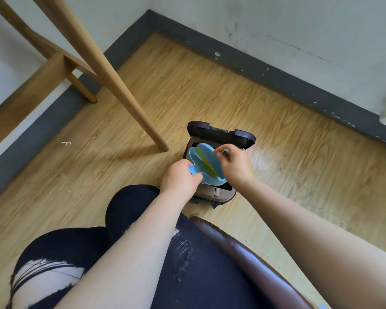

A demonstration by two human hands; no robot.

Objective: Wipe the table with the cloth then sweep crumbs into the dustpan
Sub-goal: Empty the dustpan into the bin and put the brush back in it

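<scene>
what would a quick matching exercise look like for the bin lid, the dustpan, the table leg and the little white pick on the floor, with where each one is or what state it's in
Things:
1. bin lid
2. dustpan
3. table leg
4. white pick

Places or states:
A. lying alone on the floor at the left
B. flipped open at the back of the bin
C. held by both hands over the open bin
D. standing slanted on the floor left of the bin

Pairs: 1-B, 2-C, 3-D, 4-A

dustpan (206, 162) over open bin (221, 134), table leg (129, 97) left
</scene>
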